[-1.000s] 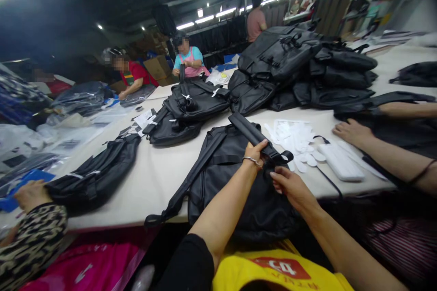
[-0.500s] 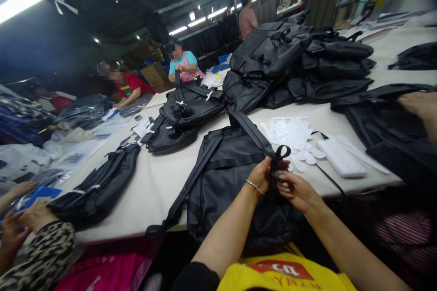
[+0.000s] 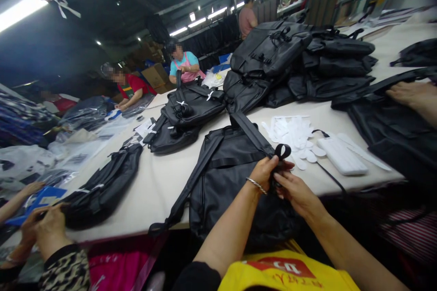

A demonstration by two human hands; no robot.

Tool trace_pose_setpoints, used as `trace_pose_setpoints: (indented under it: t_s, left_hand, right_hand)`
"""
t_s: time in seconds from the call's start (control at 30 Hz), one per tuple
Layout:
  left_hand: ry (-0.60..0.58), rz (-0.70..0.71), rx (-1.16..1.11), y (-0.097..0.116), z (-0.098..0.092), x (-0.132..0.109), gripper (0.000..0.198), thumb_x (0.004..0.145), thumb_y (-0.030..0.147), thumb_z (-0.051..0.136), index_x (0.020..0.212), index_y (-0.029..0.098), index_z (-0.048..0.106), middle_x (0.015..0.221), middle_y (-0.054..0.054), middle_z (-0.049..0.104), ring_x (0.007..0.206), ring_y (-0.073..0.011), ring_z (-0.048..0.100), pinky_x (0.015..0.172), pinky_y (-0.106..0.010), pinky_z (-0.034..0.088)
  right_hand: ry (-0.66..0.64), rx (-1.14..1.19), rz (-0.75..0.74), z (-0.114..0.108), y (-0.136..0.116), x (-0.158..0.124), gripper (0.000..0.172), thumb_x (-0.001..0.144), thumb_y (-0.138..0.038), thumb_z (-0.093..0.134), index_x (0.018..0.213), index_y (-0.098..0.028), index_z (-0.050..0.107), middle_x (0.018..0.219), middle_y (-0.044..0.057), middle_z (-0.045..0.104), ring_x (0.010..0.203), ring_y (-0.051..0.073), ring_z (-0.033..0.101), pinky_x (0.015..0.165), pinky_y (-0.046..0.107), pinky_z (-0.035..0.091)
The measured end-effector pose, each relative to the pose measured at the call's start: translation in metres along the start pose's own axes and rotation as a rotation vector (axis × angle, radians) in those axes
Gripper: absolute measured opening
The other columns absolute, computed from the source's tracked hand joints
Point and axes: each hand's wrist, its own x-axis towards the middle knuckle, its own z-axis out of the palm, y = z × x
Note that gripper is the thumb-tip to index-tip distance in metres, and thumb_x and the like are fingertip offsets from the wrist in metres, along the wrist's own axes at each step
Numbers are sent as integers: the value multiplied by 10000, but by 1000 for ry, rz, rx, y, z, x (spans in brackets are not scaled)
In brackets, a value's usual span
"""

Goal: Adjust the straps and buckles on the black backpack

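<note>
A black backpack (image 3: 232, 177) lies flat on the white table (image 3: 160, 177) right in front of me, its lower end hanging over the near edge. My left hand (image 3: 264, 170), with a thin bracelet on the wrist, pinches the looped end of the bag's black webbing strap (image 3: 282, 151). My right hand (image 3: 295, 191) meets it from the right and grips the same strap just below the loop. One padded shoulder strap (image 3: 251, 132) runs away from my hands up the bag.
A heap of black backpacks (image 3: 297, 59) fills the far middle of the table. White paper pieces (image 3: 290, 132) and a white flat case (image 3: 341, 157) lie right of my bag. A co-worker's hands (image 3: 48, 227) at left hold another black bag (image 3: 102, 186); another person's arm (image 3: 413, 95) rests at right.
My hands slid down the strap toward me and closed together on its looped end. The person at right pulled an arm back. The co-worker at left shifted hands on the bag.
</note>
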Motion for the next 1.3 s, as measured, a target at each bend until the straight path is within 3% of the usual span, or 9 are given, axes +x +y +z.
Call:
trace_pose_setpoints:
  t_s: [0.23,0.37,0.5,0.67,0.83,0.97,1.07,1.3]
  left_hand:
    - [121,61,-152,7,-10,21,420,675,523,475,762,112,492,678,-98,610,730,-224,588,697,-389,448]
    - [205,120,-203,34,-16,34,436,738,539,347,749,122,475,805,-125,610,832,-217,568,750,-395,433]
    - [130,49,-229,49,-20,30,449,760,526,300,737,120,489,969,-165,571,937,-235,527,806,-403,396]
    - [32,-5,-320,35,-23,18,416,761,481,323,728,114,518,997,-169,561,1002,-251,488,836,-400,361]
    - [18,-31,-361,22,-9,6,415,738,481,356,788,113,542,1029,-162,548,1044,-259,453,871,-415,323]
    - [-24,-25,-317,15,-1,2,463,735,505,368,917,114,538,1056,-147,537,1053,-240,448,906,-395,301]
    - [-81,-9,-248,8,-1,3,468,704,530,419,885,119,549,1014,-143,560,1018,-238,478,910,-388,305]
    - [-122,36,-6,8,-1,-4,581,498,521,637,879,90,553,884,-146,607,918,-260,536,847,-372,368]
  right_hand:
    - [37,-83,0,2,-9,12,294,600,-384,598,639,-182,388,396,-90,359,305,14,273,303,128,124]
    - [-15,-117,-1,11,-15,19,292,604,-394,580,634,-189,375,377,-94,363,285,14,260,292,125,107]
    - [-26,-155,24,15,-11,16,282,621,-406,551,635,-194,366,364,-91,382,276,18,263,293,125,99]
    - [2,-290,74,-2,0,3,260,638,-414,529,715,-169,486,367,-75,411,288,16,290,306,122,142]
    - [-9,-263,137,-22,10,-7,282,650,-429,531,740,-162,518,385,-68,410,302,26,302,309,135,157]
    - [-71,-173,78,-29,18,-8,267,641,-414,562,712,-160,515,535,-16,521,434,63,443,365,163,294]
    - [-84,-132,59,-29,18,-8,269,628,-375,592,782,-165,526,645,13,570,539,89,501,424,178,350]
    - [-42,38,79,-23,13,-9,228,639,-327,601,756,-165,493,495,-51,460,394,30,372,350,145,233]
